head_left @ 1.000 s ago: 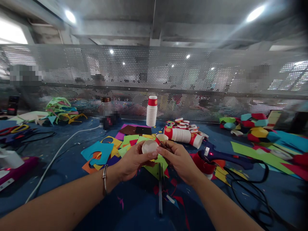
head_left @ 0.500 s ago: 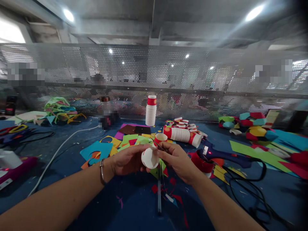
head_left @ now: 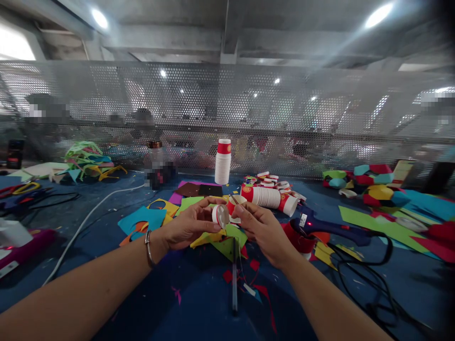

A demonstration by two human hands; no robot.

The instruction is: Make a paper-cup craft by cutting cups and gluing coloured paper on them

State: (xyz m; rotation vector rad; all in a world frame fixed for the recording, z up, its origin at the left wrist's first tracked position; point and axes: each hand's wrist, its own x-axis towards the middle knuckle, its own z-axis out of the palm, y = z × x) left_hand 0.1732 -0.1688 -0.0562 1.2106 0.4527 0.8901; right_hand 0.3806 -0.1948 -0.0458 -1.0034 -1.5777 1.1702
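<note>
My left hand (head_left: 194, 223) is closed around the edge of a short cut-off paper cup bottom (head_left: 220, 216), white with a red band, its round face tipped toward the right. My right hand (head_left: 261, 229) pinches a thin dark pointed tool (head_left: 233, 199); its kind is hard to make out because the fingers cover most of it. The tool's tip points up and left, apart from the cup bottom. Just behind both hands is a red and white paper cup (head_left: 237, 206). Below them a thin clear stick (head_left: 234, 284) lies on the blue table.
A stack of paper cups (head_left: 222, 163) stands at the back, and another stack (head_left: 265, 196) lies on its side. A glue gun (head_left: 330, 228) rests in a red cup (head_left: 298, 239), with black cable (head_left: 382, 284) to the right. Coloured paper (head_left: 142, 222) and scissors (head_left: 26, 188) lie left.
The cup bottom has turned from face-on to sideways and moved up slightly in my left hand. My right hand with the tool has drawn a little away from it.
</note>
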